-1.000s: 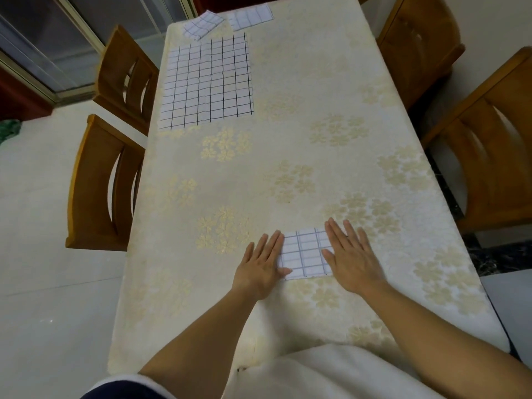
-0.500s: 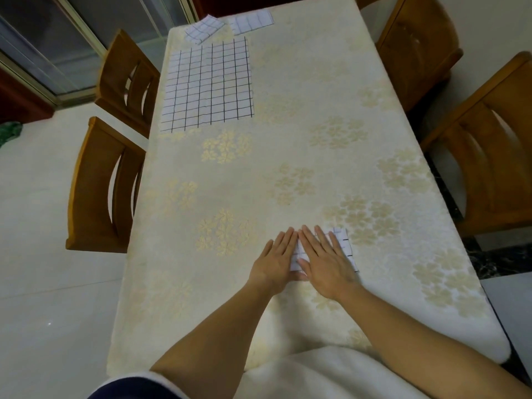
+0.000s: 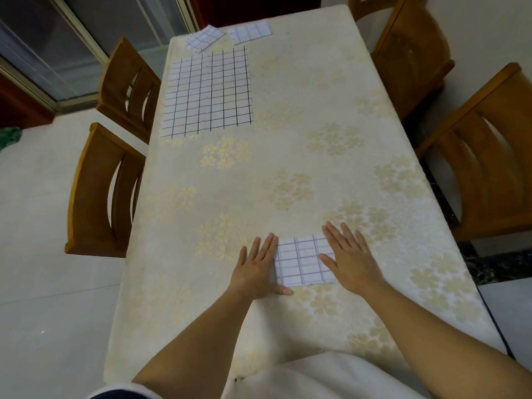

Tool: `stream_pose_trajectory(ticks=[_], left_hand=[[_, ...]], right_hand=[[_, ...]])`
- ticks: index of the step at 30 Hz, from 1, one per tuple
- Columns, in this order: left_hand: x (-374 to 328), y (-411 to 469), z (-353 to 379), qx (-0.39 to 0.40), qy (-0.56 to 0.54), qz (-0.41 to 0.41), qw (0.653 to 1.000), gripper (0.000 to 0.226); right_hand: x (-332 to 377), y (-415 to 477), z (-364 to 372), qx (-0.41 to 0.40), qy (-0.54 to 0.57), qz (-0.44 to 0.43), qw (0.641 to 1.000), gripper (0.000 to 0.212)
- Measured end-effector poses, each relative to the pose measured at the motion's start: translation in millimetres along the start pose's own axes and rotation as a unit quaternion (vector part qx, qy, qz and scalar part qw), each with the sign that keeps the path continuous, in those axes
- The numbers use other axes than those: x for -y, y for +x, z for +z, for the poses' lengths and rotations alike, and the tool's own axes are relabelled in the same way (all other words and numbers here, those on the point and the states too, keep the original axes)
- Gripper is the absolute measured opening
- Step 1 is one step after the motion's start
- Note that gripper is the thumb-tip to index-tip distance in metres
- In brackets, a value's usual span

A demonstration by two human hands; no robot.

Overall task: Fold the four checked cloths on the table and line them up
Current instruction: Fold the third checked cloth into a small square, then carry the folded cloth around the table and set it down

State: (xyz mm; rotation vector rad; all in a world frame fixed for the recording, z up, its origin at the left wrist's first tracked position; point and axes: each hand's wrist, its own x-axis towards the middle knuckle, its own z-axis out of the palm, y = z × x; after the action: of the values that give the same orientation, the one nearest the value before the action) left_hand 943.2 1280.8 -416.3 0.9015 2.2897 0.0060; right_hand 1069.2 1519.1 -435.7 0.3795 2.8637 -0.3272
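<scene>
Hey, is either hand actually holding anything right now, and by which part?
Nothing is in a grip. Both hands lie flat: the left hand at the left edge of the folded cloth, the right hand pressing its right side.

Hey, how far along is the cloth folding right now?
Done: the far-left folded cloth and far-right folded cloth, though askew to each other. In hand: the near cloth, folded small, with the left hand and right hand flat at its sides. Left: the big cloth lies unfolded; then lining up.

Right edge of folded cloth (image 3: 302, 262) under right hand (image 3: 349, 259); chair (image 3: 472, 106) half off-frame
</scene>
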Motion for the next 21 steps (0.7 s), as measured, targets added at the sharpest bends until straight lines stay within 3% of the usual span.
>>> stream_pose_trajectory(ticks=[3, 6, 9, 12, 14, 16, 19, 21], left_hand=[[-5, 0, -7, -0.016, -0.068, -0.008, 0.998, 0.134], [-14, 4, -19, -0.095, -0.101, -0.022, 0.990, 0.107], [-24, 12, -33, -0.120, -0.134, -0.020, 0.984, 0.092], [-25, 17, -40, -0.111, -0.208, -0.014, 0.972, 0.061], [-22, 11, -40, -0.124, -0.275, -0.030, 0.953, 0.034], [-15, 0, -38, -0.156, -0.369, -0.055, 0.914, 0.016], [-10, -30, -35, -0.197, -0.568, -0.080, 0.795, 0.016], [-10, -50, -33, -0.217, -0.639, -0.087, 0.733, 0.016]], right_hand=[[-2, 13, -15, -0.060, 0.076, 0.004, 0.995, 0.051], [1, 29, -35, 0.012, 0.155, 0.038, 0.987, 0.025], [7, 36, -49, 0.060, 0.312, 0.071, 0.946, 0.023], [17, 34, -55, 0.052, 0.352, 0.052, 0.933, 0.019], [23, 28, -55, 0.027, 0.388, 0.046, 0.920, 0.005], [25, 23, -54, -0.005, 0.441, 0.056, 0.896, 0.006], [31, 12, -62, -0.059, 0.547, 0.094, 0.830, 0.005], [39, 7, -62, -0.078, 0.583, 0.111, 0.801, 0.008]])
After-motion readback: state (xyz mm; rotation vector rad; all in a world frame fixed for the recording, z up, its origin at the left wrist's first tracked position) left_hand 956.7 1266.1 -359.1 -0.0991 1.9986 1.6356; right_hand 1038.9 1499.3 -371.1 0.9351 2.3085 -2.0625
